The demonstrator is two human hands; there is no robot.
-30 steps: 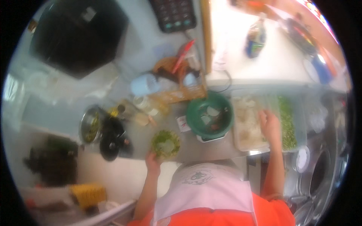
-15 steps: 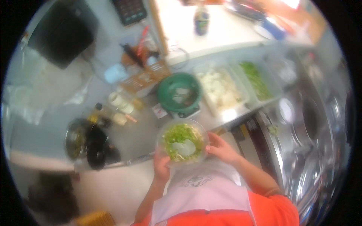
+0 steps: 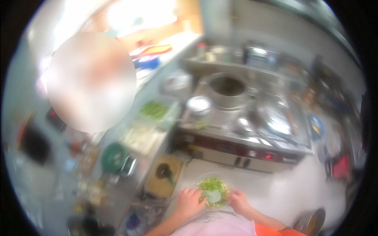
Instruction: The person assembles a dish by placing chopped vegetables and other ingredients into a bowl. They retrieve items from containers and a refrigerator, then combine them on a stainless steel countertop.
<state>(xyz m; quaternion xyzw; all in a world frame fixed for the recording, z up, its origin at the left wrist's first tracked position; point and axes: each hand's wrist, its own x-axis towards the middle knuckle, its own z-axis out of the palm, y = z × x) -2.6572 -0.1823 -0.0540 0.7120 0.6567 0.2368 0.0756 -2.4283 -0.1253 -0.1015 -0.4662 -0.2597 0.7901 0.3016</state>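
Observation:
A clear round bowl [image 3: 229, 180] is held in front of my apron at the lower middle. It contains chopped greens [image 3: 212, 183] mixed with pale pieces, and a whitish translucent piece [image 3: 214, 196] lies on top; blur hides its exact kind. My left hand [image 3: 190, 203] grips the bowl's left side, its fingers curled over the rim. On the opposite side my right hand [image 3: 239, 202] holds the rim between thumb and fingers.
Ahead stands a metal stove counter [image 3: 236, 135] with a large pot [image 3: 228, 92] and a white-lidded container [image 3: 199, 105]. To the left, a counter carries a green basin [image 3: 114, 157], a tray of white pieces [image 3: 143, 137] and a tray of greens [image 3: 154, 110]. A bin [image 3: 311, 223] stands lower right.
My view has swung right, from the prep counter toward the stove. The bowl has come along, still between both hands, and sits lower in view. A blurred-out oval now shows at upper left.

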